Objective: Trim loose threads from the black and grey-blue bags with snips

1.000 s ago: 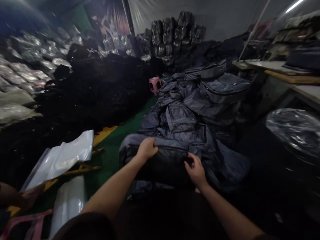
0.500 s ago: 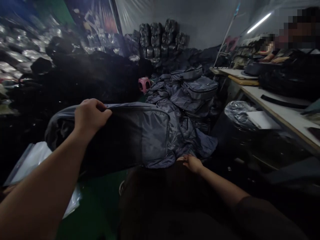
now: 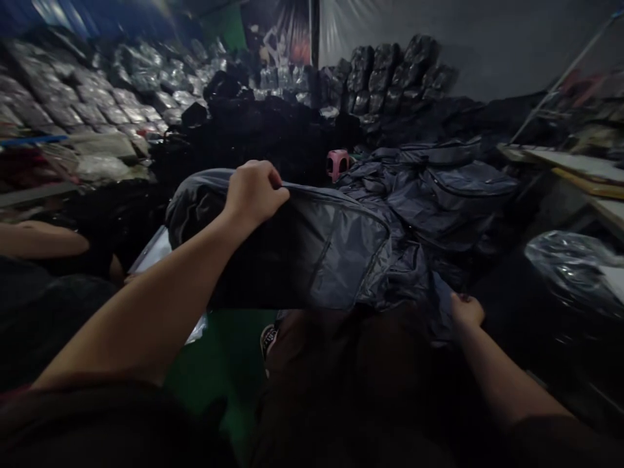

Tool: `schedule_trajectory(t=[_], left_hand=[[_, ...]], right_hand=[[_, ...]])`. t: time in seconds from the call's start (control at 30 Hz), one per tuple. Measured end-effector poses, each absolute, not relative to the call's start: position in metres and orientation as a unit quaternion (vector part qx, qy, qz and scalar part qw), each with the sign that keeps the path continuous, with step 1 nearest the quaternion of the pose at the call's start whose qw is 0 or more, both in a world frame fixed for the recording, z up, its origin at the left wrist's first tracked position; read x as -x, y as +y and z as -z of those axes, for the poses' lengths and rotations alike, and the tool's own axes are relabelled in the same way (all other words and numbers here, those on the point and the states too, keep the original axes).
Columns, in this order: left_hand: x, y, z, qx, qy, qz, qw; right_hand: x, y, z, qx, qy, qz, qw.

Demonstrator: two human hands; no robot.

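A dark grey bag [image 3: 348,250] lies stretched across my lap, its black inside showing on the left and a shiny panel with a seam on the right. My left hand [image 3: 256,192] pinches its upper rim near the left end. At the right, my right hand [image 3: 467,311] is closed at the edge of loose grey-blue fabric [image 3: 441,292] that joins the bag's crumpled end; its fingertips are partly hidden.
Beyond the bag lie piled grey bags [image 3: 468,175] and a pink stool [image 3: 337,164]. Plastic-wrapped bundles [image 3: 117,114] are stacked at the back left. At right are a table edge [image 3: 580,162] and clear plastic [image 3: 570,260]. Another person's arm [image 3: 43,239] reaches in from the left.
The view has swung left, bringing another person's arm into sight. My right hand has moved outward to the right, away from my lap, with the fabric edge. My left hand keeps its grip on the rim.
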State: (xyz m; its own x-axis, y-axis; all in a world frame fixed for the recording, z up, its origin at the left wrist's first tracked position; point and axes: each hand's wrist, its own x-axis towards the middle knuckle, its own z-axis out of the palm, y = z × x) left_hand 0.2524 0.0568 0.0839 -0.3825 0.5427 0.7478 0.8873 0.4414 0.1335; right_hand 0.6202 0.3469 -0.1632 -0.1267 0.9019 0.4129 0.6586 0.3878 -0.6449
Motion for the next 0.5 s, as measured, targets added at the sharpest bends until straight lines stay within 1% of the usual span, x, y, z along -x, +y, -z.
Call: schedule_trajectory(t=[0.1, 0.17, 0.2, 0.3, 0.4, 0.43, 0.5], left_hand=[[-0.271, 0.067, -0.086, 0.480, -0.771, 0.269, 0.320], [-0.289, 0.073, -0.087, 0.510, -0.756, 0.269, 0.311], [-0.298, 0.074, -0.088, 0.526, -0.747, 0.269, 0.304], [-0.324, 0.074, -0.090, 0.580, -0.711, 0.279, 0.282], [-0.343, 0.069, -0.088, 0.630, -0.667, 0.301, 0.261], [-0.346, 0.066, -0.085, 0.642, -0.654, 0.308, 0.255], [-0.350, 0.060, -0.079, 0.661, -0.631, 0.322, 0.247]], right_hand=[[-0.593, 0.326, 0.116, 0.489, -0.732, -0.158, 0.448], [-0.576, 0.298, 0.070, 0.418, -0.761, -0.142, 0.476], [-0.570, 0.282, 0.046, 0.351, -0.804, -0.102, 0.469], [-0.555, 0.239, -0.011, 0.210, -0.891, 0.046, 0.399], [-0.551, 0.223, -0.032, 0.198, -0.914, 0.177, 0.307], [-0.553, 0.224, -0.032, 0.206, -0.914, 0.198, 0.287], [-0.560, 0.229, -0.030, 0.209, -0.926, 0.184, 0.255]])
